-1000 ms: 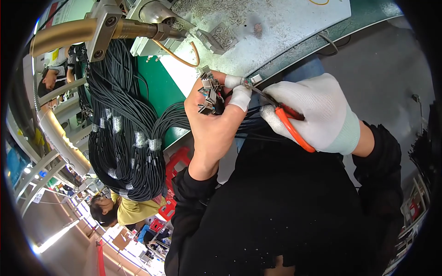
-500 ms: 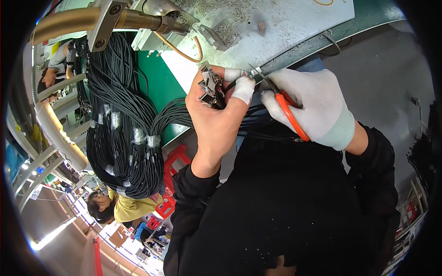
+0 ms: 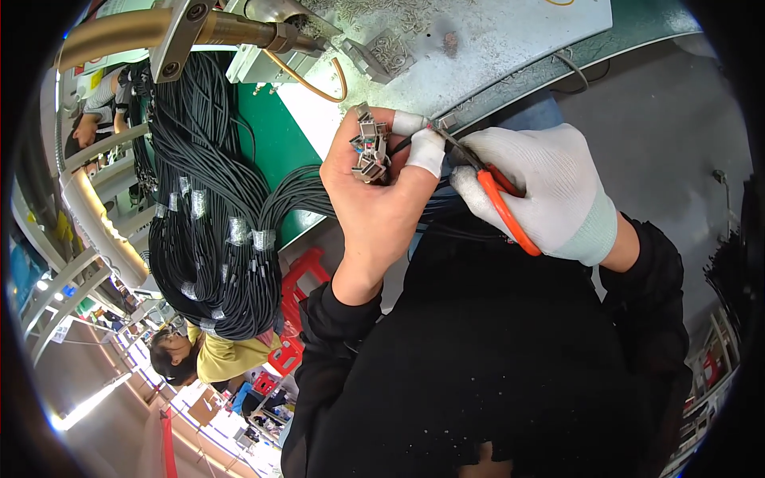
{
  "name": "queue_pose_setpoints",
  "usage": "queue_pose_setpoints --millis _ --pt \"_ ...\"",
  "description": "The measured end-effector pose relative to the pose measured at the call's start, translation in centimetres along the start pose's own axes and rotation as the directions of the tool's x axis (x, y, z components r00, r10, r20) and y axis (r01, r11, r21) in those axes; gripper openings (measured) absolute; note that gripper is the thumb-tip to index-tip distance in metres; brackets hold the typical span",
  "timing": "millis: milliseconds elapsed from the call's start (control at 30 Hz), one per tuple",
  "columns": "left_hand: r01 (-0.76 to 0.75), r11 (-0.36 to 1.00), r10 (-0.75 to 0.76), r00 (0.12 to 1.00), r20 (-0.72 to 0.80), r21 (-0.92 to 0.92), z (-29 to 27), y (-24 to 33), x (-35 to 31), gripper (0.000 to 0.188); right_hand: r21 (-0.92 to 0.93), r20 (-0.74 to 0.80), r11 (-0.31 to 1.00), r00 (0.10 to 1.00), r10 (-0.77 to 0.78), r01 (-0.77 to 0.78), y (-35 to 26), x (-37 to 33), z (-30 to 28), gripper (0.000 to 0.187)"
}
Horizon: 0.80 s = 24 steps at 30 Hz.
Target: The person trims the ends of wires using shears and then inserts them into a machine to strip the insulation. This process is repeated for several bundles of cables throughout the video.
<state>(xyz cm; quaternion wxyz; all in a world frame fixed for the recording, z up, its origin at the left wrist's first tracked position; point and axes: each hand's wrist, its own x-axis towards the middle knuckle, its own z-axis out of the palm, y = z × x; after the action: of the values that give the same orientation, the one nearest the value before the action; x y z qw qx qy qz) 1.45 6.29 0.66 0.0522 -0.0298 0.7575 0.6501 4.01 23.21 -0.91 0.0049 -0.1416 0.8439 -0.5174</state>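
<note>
My left hand (image 3: 370, 191), its thumb and a finger wrapped in white covers, is closed around several black cables. Their silvery metal connectors (image 3: 370, 147) stick out of the palm. Between the wrapped thumb and finger I pinch one cable end, with a bit of red at its tip (image 3: 431, 125). My right hand (image 3: 542, 191), in a white knit glove, grips orange-handled scissors (image 3: 508, 213). Their dark narrow blades reach the pinched end, beside a small silvery piece (image 3: 446, 120). The glove hides part of the handles.
A big bundle of black cables (image 3: 215, 183) hangs at the left, partly wrapped in clear film. Ahead, a metal machine arm (image 3: 239, 32) reaches over a white bench plate (image 3: 494, 56) strewn with small scraps. A red stool (image 3: 291, 319) and a person in yellow (image 3: 227, 358) are at the lower left.
The scissor blades, spread apart before, have come closer together at the pinched cable end. The connectors in my left palm have turned slightly, and both hands stay in nearly the same place.
</note>
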Motion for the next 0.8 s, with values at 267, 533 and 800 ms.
queue_pose_setpoints --millis 267,533,800 --pt "-0.042 0.999 0.041 0.996 -0.079 -0.011 0.1 -0.6 -0.1 0.020 0.057 -0.018 0.998 0.999 0.034 -0.033 0.1 0.5 0.9 0.017" --pt "-0.064 0.997 0.068 0.996 -0.063 0.051 -0.5 -1.0 0.2 0.021 0.038 -0.086 0.999 0.996 0.002 0.001 0.5 1.4 2.0 0.018" --pt "-0.064 0.993 0.069 0.997 -0.044 0.101 -1.1 -1.7 0.8 0.021 0.164 0.008 0.972 0.986 0.167 -0.166 0.1 1.8 2.3 0.020"
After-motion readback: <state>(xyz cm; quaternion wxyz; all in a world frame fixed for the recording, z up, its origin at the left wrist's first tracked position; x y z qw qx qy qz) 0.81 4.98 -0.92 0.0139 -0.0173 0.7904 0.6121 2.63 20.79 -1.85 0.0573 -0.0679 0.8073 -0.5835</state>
